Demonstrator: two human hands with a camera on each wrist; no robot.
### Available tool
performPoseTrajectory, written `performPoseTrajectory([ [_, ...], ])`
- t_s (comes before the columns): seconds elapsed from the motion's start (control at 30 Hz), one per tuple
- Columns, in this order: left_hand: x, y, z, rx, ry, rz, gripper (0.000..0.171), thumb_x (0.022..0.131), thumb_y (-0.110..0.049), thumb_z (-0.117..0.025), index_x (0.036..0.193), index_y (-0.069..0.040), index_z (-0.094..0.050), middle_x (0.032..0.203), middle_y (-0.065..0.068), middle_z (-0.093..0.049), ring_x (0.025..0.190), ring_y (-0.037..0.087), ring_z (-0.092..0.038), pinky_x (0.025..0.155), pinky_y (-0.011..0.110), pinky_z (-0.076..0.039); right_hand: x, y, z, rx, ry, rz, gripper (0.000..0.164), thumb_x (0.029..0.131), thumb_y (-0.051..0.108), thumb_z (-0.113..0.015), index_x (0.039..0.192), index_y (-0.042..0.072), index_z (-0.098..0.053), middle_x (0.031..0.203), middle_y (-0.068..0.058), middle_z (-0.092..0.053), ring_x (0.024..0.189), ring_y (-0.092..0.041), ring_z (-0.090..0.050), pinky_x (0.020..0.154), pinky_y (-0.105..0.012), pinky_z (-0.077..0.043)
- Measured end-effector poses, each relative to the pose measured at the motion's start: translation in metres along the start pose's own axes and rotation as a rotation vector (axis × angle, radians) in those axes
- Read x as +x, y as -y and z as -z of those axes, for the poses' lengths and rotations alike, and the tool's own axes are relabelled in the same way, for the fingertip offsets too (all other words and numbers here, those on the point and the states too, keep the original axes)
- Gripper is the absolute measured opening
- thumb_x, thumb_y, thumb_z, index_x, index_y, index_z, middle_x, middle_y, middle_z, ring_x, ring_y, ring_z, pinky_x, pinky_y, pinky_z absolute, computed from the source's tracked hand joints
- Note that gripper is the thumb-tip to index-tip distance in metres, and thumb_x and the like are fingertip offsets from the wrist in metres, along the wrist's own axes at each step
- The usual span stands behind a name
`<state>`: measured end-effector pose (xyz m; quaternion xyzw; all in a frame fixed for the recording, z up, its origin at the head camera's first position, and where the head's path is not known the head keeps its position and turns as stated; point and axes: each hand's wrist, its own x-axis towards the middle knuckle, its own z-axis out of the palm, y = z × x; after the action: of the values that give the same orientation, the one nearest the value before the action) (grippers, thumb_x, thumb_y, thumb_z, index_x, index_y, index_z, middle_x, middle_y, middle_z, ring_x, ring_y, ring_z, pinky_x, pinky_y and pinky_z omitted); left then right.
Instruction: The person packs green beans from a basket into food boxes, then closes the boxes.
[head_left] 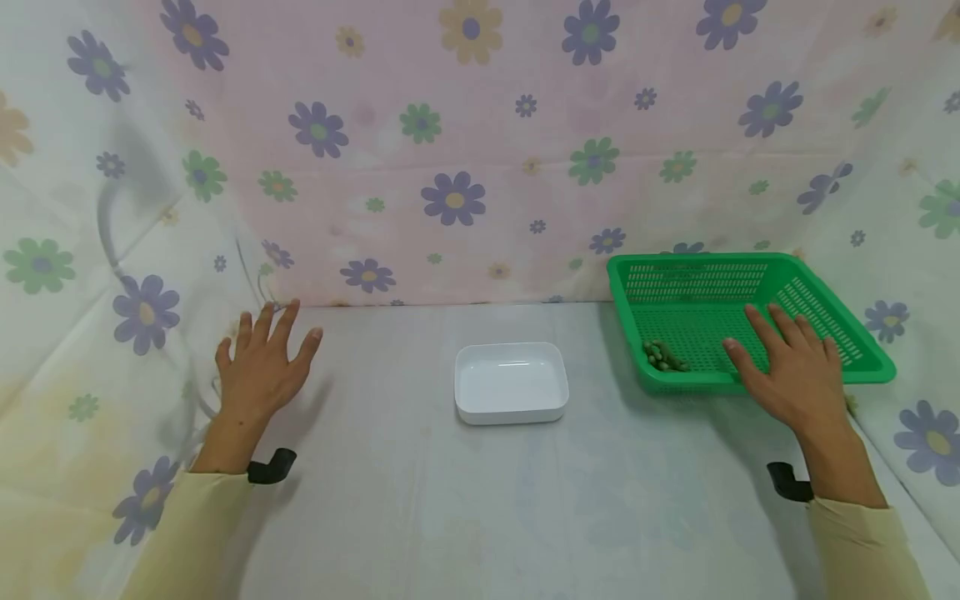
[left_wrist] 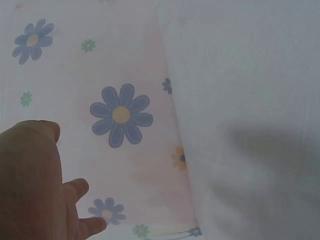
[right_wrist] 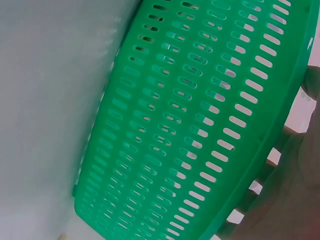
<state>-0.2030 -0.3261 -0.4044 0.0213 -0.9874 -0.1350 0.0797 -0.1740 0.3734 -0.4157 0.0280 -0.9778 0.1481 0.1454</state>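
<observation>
My left hand (head_left: pixel 258 371) is held over the left side of the table, fingers spread and holding nothing; the left wrist view shows only part of that hand (left_wrist: pixel 32 175) against flowered cloth. On the right, my right hand (head_left: pixel 804 379) is over the near right part of a green plastic basket (head_left: pixel 750 265), its fingers spread and nothing in them. From the right wrist, the fingers show just beyond the slotted basket wall (right_wrist: pixel 165 120). A small cluster of green pods (head_left: pixel 663 357) lies in the basket's near left corner.
A shallow white rectangular dish (head_left: pixel 512 385) sits mid-table, left of the basket. White cloth covers the table (head_left: pixel 480 508). Flowered cloth (head_left: pixel 495 142) hangs at the back and both sides, with a cable (head_left: pixel 105 225) along the left. Each wrist wears a black mount (head_left: pixel 272 467).
</observation>
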Motion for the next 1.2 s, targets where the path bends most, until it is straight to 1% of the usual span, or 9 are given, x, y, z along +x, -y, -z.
performPoseTrajectory([
  [0.1,-0.001,-0.001,-0.002,-0.013,-0.031,-0.005,0.080,0.109,-0.069,-0.025,0.172,-0.021,-0.017,0.174,0.026,-0.014,0.159,0.054,-0.003,0.115,0.082,-0.008,-0.001,0.001,-0.001,0.005,-0.030,0.012,0.072,0.112,0.055,-0.041,0.169,0.013,-0.029,0.170,-0.028,-0.026,0.155,-0.059,-0.015,0.117,-0.084,-0.006],
  [0.2,-0.003,-0.003,-0.005,-0.046,-0.083,-0.013,0.077,0.110,-0.065,-0.029,0.171,-0.017,-0.023,0.172,0.026,-0.022,0.158,0.055,-0.010,0.114,0.082,-0.014,-0.001,0.001,-0.004,0.018,-0.100,0.048,0.069,0.111,0.051,-0.047,0.165,0.009,-0.038,0.164,-0.031,-0.035,0.149,-0.061,-0.026,0.114,-0.083,-0.017],
  [0.33,-0.005,-0.005,-0.007,-0.108,-0.144,-0.040,0.073,0.111,-0.058,-0.036,0.168,-0.013,-0.031,0.169,0.027,-0.030,0.156,0.056,-0.020,0.112,0.082,-0.021,-0.001,0.003,-0.008,0.042,-0.223,0.110,0.061,0.109,0.044,-0.055,0.155,0.003,-0.053,0.151,-0.035,-0.050,0.135,-0.063,-0.044,0.106,-0.079,-0.032],
  [0.43,-0.006,-0.007,-0.010,-0.149,-0.164,-0.065,0.071,0.112,-0.054,-0.038,0.166,-0.009,-0.034,0.166,0.029,-0.034,0.153,0.057,-0.025,0.111,0.082,-0.025,-0.001,0.006,-0.010,0.078,-0.265,0.126,0.058,0.107,0.040,-0.060,0.149,0.000,-0.058,0.144,-0.036,-0.055,0.128,-0.062,-0.049,0.103,-0.077,-0.037],
  [0.63,-0.007,-0.012,-0.014,-0.234,-0.196,-0.085,0.068,0.112,-0.050,-0.043,0.163,-0.005,-0.040,0.161,0.029,-0.042,0.147,0.055,-0.037,0.113,0.077,-0.030,-0.002,0.011,-0.011,0.146,-0.257,0.105,0.055,0.106,0.035,-0.064,0.146,-0.003,-0.060,0.142,-0.035,-0.055,0.127,-0.060,-0.051,0.099,-0.077,-0.039],
  [0.83,-0.009,-0.016,-0.017,-0.324,-0.188,-0.067,0.066,0.113,-0.050,-0.042,0.164,-0.008,-0.039,0.160,0.029,-0.044,0.145,0.056,-0.039,0.113,0.076,-0.030,-0.002,0.017,-0.008,0.163,-0.249,0.087,0.054,0.105,0.036,-0.066,0.141,-0.005,-0.062,0.141,-0.035,-0.056,0.128,-0.058,-0.051,0.100,-0.075,-0.039],
  [0.9,-0.009,-0.018,-0.019,-0.358,-0.190,-0.078,0.065,0.113,-0.048,-0.042,0.164,-0.008,-0.039,0.158,0.028,-0.047,0.144,0.055,-0.041,0.113,0.075,-0.032,-0.001,0.018,-0.007,0.167,-0.254,0.091,0.053,0.104,0.035,-0.067,0.139,-0.005,-0.063,0.140,-0.035,-0.057,0.128,-0.058,-0.051,0.101,-0.075,-0.039],
  [1.07,-0.010,-0.030,-0.027,-0.457,-0.198,-0.124,0.062,0.114,-0.043,-0.045,0.161,-0.003,-0.043,0.153,0.024,-0.054,0.143,0.049,-0.046,0.115,0.069,-0.035,-0.001,0.023,-0.007,0.178,-0.287,0.122,0.049,0.101,0.029,-0.072,0.134,-0.006,-0.066,0.133,-0.035,-0.061,0.125,-0.057,-0.053,0.100,-0.074,-0.040],
  [1.2,-0.010,-0.042,-0.034,-0.516,-0.185,-0.141,0.059,0.114,-0.041,-0.047,0.157,-0.002,-0.047,0.149,0.022,-0.058,0.140,0.046,-0.049,0.114,0.067,-0.037,-0.001,0.028,-0.008,0.194,-0.305,0.143,0.047,0.099,0.027,-0.074,0.131,-0.007,-0.068,0.127,-0.034,-0.064,0.123,-0.056,-0.054,0.099,-0.073,-0.040],
])
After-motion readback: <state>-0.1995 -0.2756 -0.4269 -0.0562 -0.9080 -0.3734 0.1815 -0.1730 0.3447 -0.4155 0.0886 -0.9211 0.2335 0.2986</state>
